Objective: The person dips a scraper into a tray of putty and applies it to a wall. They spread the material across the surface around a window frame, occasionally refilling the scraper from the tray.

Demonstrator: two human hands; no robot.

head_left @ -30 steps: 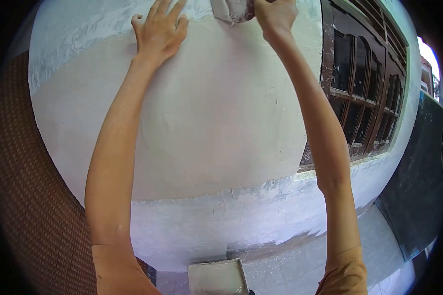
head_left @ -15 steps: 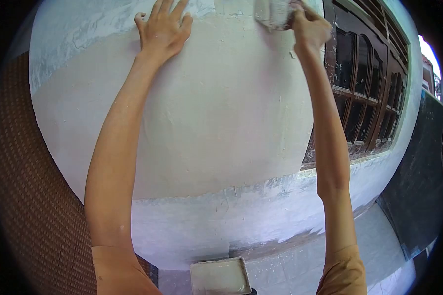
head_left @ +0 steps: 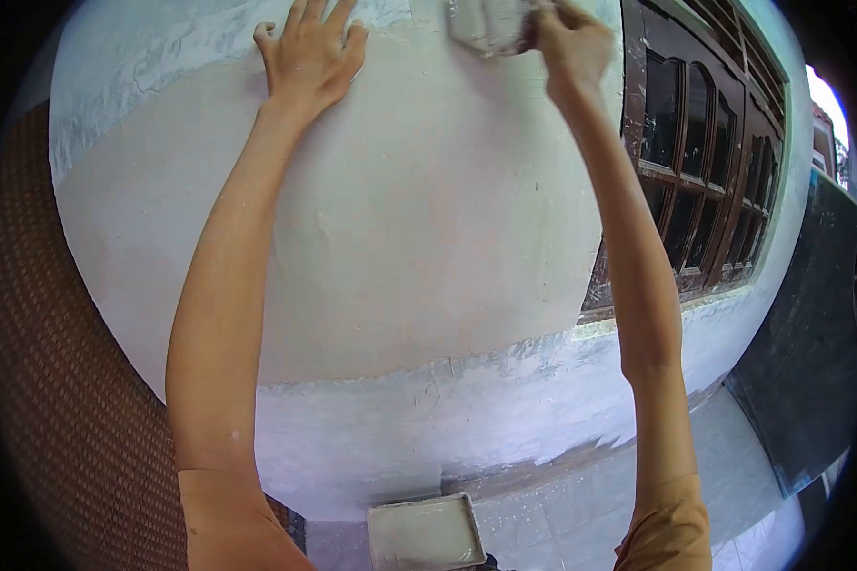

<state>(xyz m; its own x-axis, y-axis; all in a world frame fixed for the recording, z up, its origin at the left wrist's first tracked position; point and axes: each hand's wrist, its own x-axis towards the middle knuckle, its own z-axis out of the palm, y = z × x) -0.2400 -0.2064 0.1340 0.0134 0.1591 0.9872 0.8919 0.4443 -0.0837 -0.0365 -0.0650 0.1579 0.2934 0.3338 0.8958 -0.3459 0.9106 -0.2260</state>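
Note:
High on the wall point(head_left: 428, 228), my left hand point(head_left: 309, 57) lies with its fingers spread against the surface; the fingertips reach the top edge of the view. Across from it, my right hand point(head_left: 571, 43) grips a wide putty scraper point(head_left: 488, 24) smeared with white filler. The scraper's flat face is at the upper wall, between my two hands, and its top is cut off by the frame. A smooth pale coat covers the middle of the wall, with rougher bluish-white patches above and below it.
A dark wooden window point(head_left: 700, 143) with several panes is close to my right arm. On the tiled floor point(head_left: 552, 514) below stands a shallow tray point(head_left: 424, 533) of pale material. A woven brown panel point(head_left: 57, 362) borders the left, and a dark board point(head_left: 800, 352) leans at the right.
My right hand and the scraper have moved left along the upper wall, away from the window. My left hand stays in about the same place, fingers still spread.

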